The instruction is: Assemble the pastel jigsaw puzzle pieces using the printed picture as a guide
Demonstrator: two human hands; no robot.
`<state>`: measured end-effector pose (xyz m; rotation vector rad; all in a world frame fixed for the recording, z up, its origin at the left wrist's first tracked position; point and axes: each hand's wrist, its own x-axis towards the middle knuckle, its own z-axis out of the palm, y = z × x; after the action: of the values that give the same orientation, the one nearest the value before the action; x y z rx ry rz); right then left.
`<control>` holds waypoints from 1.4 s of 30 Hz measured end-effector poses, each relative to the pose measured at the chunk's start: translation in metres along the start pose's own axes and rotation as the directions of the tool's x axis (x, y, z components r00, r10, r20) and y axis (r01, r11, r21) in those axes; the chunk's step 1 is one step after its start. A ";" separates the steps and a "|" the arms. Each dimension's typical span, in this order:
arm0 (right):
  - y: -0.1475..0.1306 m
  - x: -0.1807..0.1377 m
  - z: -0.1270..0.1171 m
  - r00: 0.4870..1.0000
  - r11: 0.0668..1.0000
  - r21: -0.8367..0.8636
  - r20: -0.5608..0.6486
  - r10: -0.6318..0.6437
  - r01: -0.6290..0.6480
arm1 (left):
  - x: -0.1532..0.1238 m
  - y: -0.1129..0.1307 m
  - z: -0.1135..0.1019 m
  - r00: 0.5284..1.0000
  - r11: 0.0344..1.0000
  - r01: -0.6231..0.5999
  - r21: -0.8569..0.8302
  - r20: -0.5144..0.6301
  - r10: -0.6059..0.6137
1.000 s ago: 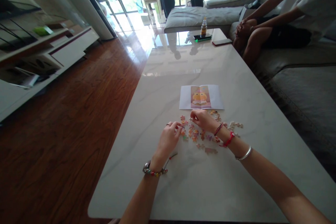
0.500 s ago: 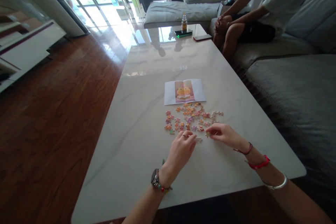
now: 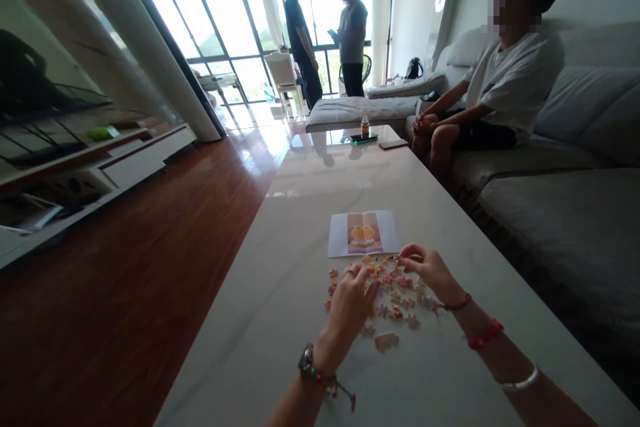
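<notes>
Small jigsaw pieces (image 3: 396, 311) in orange, pink, purple and pale tones lie scattered on the white marble-look table (image 3: 240, 320). My left hand (image 3: 351, 299) hovers over the left of the pile, fingers bent, thumb apart from them; no piece shows in it. At the far right of the pile, my right hand (image 3: 427, 270) pinches what looks like a small jigsaw piece, mostly hidden by the fingertips. Just beyond the fingers lies a creased paper sheet with a printed picture (image 3: 365, 233) of a yellow figure. A few joined pale pieces (image 3: 387, 341) rest nearest to me.
A small bottle (image 3: 365, 124), a dark phone (image 3: 363, 139) and a flat tablet-like object (image 3: 393, 144) sit at the table's far end. One person (image 3: 520, 90) sits on the grey sofa (image 3: 565, 213) at right. Two people (image 3: 353, 33) stand by the windows.
The view has tilted up, showing more of the room. Both my hands have moved from the pile's near edge towards the sheet, and the joined pale pieces are now uncovered.
</notes>
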<state>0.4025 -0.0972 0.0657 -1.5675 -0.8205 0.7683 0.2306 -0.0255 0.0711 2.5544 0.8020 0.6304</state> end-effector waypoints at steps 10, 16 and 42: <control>-0.029 0.045 0.007 0.994 0.996 0.016 0.053 -0.094 0.093 | 0.054 -0.020 -0.023 0.990 0.998 0.049 -0.037 -0.130 -0.054; -0.033 0.014 0.009 0.992 1.000 0.027 0.129 -0.009 0.006 | 0.026 -0.014 -0.020 0.998 0.997 0.049 -0.056 -0.047 -0.052; 0.022 -0.097 0.015 0.951 0.864 -0.504 0.271 0.151 0.006 | -0.098 0.023 0.019 0.960 0.991 -0.121 0.052 0.260 0.103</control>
<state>0.3396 -0.1726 0.0458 -1.9778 -1.2690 0.9139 0.1785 -0.1074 0.0370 2.6846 0.6021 0.2977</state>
